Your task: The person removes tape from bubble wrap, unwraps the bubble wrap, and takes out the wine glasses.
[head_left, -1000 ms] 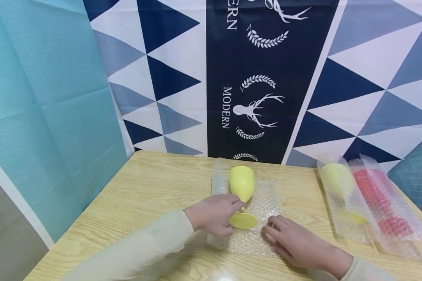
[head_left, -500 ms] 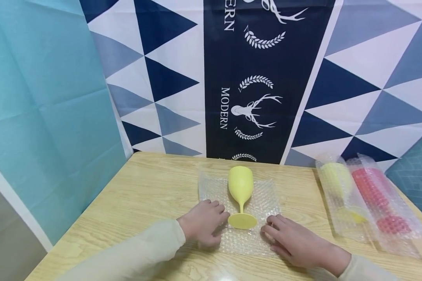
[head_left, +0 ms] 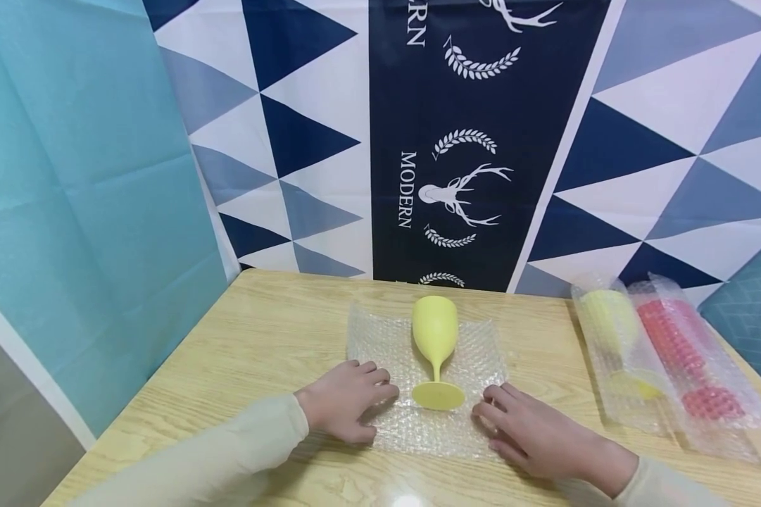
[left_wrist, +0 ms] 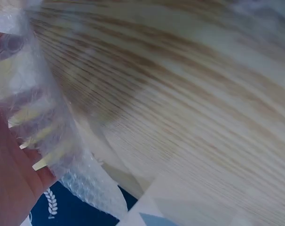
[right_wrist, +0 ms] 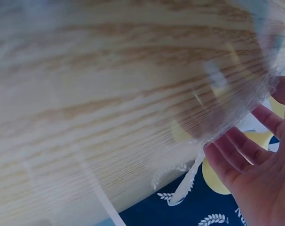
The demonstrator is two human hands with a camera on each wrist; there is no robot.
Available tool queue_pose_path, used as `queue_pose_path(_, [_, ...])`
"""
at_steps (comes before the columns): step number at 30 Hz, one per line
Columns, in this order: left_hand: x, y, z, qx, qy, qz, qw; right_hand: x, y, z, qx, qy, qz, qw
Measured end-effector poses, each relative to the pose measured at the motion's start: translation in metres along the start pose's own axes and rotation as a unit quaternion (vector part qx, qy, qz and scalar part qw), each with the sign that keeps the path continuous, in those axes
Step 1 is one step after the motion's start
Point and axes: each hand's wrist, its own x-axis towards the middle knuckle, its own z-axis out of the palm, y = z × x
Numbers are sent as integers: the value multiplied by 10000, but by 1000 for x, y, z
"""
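Note:
A yellow goblet (head_left: 434,329) lies on a sheet of bubble wrap (head_left: 386,341), its bowl away from me and its round foot toward me. My left hand (head_left: 348,403) rests at the sheet's left edge, fingers spread and lightly bent. In the left wrist view, several of its fingers show through the bubble wrap (left_wrist: 86,181). At the sheet's right edge, my right hand (head_left: 538,433) touches the wrap with relaxed fingertips. The right wrist view shows those fingers (right_wrist: 241,148) against the wrap's edge, with parts of the yellow goblet (right_wrist: 215,176) behind them. Neither hand touches the goblet.
On the right of the wooden table (head_left: 272,324) lie a yellow goblet in bubble wrap (head_left: 614,331) and a red, similarly wrapped goblet-like piece (head_left: 678,345), side by side. A patterned cloth (head_left: 317,134) hangs behind the table, and a teal cloth (head_left: 101,176) on the left.
My left hand has left the goblet's stem and moved left. The wrap's left side, raised before, now lies spread out flatter. The goblet and my right hand stay in place.

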Motion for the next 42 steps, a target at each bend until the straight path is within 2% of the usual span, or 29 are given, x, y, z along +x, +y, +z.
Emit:
queue_pose_path(9, [-16, -13, 6, -430, 94, 174, 9989, -2, -1, 0, -49, 114, 46, 9999])
queue_pose_path(15, [-24, -16, 9, -756, 140, 189, 9969, -5, -1, -2, 71, -147, 151, 9998])
queue_pose_path(23, [-24, -16, 13, -678, 333, 298, 9967, -1, -1, -5, 221, -534, 253, 9980])
queue_pose_path(31, [-22, -17, 11, -747, 269, 286, 9964, 1, 0, -3, 42, -72, 36, 10000])
queue_pose_path(36, [-20, -19, 11, -737, 215, 297, 9966, 3, 0, -2, -56, 36, -21, 10000])
queue_pose_path(42, [-18, -18, 9, -548, 54, 261, 9981, 3, 1, 1, -268, 281, -127, 9992])
